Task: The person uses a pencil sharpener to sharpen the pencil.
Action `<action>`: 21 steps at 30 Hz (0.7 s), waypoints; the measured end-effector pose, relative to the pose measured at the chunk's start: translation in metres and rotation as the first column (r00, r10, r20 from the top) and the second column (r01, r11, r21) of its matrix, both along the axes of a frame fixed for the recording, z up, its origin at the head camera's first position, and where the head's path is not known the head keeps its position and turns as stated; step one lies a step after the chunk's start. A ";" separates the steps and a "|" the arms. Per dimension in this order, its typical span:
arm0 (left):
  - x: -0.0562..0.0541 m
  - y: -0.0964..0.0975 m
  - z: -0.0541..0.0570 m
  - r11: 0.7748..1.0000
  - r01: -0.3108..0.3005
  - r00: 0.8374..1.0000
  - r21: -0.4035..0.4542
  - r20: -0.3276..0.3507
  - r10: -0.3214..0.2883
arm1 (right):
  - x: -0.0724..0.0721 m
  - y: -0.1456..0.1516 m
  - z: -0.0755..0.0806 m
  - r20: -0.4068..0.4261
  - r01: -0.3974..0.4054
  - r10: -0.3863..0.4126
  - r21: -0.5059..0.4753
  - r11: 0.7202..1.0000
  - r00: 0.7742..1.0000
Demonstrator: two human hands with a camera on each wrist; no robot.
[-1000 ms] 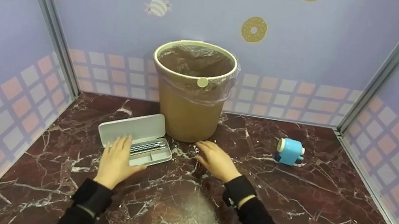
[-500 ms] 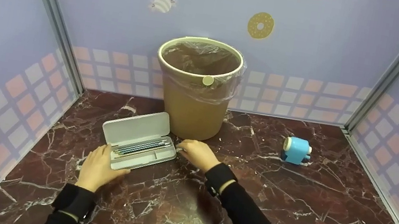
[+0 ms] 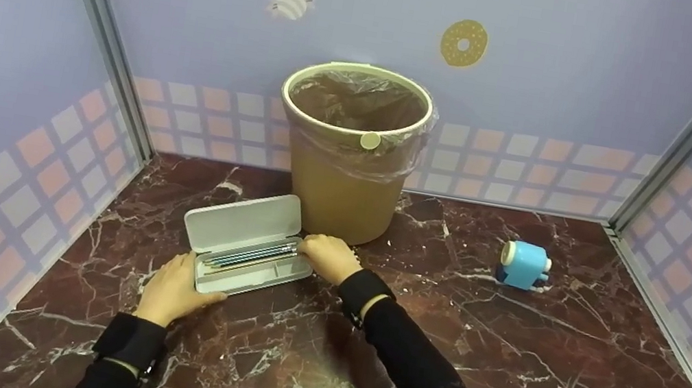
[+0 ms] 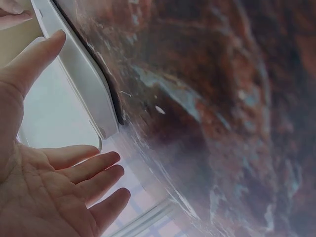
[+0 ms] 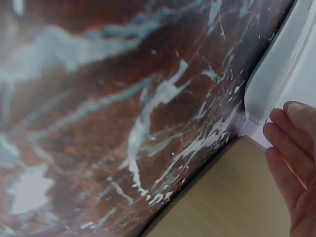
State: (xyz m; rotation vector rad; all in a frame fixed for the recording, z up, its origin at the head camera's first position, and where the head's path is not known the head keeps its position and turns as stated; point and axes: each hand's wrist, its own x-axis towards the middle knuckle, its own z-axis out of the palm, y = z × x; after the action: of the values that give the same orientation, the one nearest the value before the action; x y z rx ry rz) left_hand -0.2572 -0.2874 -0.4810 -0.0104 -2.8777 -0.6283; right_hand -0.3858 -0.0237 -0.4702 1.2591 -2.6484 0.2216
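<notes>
A pale grey-white pencil case lies on the dark marbled table with its hinged lid raised and leaning back. Several pencils lie lengthwise in its tray, beside a small divided section. At the case's left end is my left hand, thumb along the front edge and fingers behind; the left wrist view shows the palm bare and the fingers spread. My right hand reaches over the right end, covering that corner and the pencils' ends. In the right wrist view its fingers bend loosely, the thumb lying close to the forefinger.
Right behind the case stands a tan waste bin lined with a clear plastic bag. A small blue device with cream knobs, like a pencil sharpener, stands at the right. Pale crumbs dot the table near the bin. Patterned wall panels enclose the table.
My left hand has drawn back from over the tray to the case's left end. My right hand has moved left from the table onto the case's right end. The case has stayed put.
</notes>
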 end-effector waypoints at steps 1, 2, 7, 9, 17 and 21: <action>0.000 0.000 0.000 1.000 0.000 1.000 0.001 0.002 0.000 | -0.001 -0.001 0.000 -0.002 -0.004 0.004 0.008 1.000 1.000; -0.001 0.000 -0.001 1.000 0.000 1.000 0.004 0.004 0.000 | -0.002 -0.003 0.000 -0.012 -0.007 0.008 0.019 1.000 1.000; -0.002 0.001 -0.001 1.000 -0.012 0.999 -0.001 0.042 0.012 | -0.007 -0.009 -0.002 -0.077 -0.023 0.027 0.059 0.998 0.997; -0.003 0.001 -0.001 1.000 -0.018 0.998 -0.006 0.063 0.018 | -0.008 -0.013 -0.004 -0.089 -0.028 0.033 0.066 0.997 0.995; -0.003 0.001 -0.002 1.000 -0.027 0.998 0.016 0.064 0.026 | -0.013 -0.023 -0.006 0.009 -0.041 0.041 0.055 0.998 0.999; -0.005 -0.001 -0.002 0.999 -0.020 0.999 0.026 0.043 0.019 | -0.017 -0.025 -0.004 0.045 -0.019 0.018 0.018 1.000 0.999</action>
State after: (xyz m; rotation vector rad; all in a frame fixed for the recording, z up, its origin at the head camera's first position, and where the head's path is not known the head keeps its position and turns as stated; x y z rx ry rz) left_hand -0.2625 -0.2880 -0.4833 0.0348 -2.9060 -0.6709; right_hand -0.4027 -0.0490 -0.4740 1.3003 -2.6837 0.2311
